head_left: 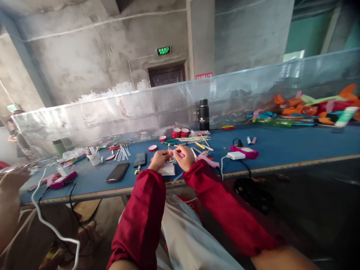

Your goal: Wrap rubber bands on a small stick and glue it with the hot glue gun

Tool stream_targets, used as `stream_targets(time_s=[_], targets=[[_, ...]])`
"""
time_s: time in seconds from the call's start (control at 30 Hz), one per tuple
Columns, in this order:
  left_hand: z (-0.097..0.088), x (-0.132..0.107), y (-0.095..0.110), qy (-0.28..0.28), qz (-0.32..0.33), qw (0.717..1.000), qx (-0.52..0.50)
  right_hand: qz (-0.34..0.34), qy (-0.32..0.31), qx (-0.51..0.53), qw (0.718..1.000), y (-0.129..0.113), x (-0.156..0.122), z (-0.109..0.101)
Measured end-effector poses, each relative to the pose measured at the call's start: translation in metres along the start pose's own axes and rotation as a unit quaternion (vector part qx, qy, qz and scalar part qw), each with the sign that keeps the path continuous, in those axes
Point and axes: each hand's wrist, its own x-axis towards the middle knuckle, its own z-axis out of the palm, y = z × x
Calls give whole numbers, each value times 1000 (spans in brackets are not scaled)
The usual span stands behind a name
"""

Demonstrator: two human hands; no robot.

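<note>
Close together over the front of the blue table, both my hands work in red sleeves. My left hand [159, 159] is closed, its fingertips pinching a thin upright stick [169, 147] with a yellowish tip. My right hand [184, 158] is closed around a small pink piece [180, 153], mostly hidden by the fingers; its kind does not show. Below the hands lies a white box-like piece [167, 169] near the table edge. A pink glue gun [207, 160] rests just right of my right hand.
A phone [117, 172] and a dark card holder [140, 159] lie left. Red tape rolls [176, 132] and a black bottle [203, 114] stand behind. A purple power strip [245, 152] with cables sits right. At far left is a co-worker's hand [13, 179].
</note>
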Motion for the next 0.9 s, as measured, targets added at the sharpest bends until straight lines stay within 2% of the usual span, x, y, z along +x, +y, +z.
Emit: stream_targets(time_s=[0.33,0.53,0.9], targets=[[-1,2,-4,1,2,1000,-7,6,6,-4,1000,-1,0,0],[-3,4,-7,-17,10,1000,-9,1,2,0,1000,-1,0,0],[-4,8,-15,-2,13,1000,24,-8,15,3,1000,0,0,0]])
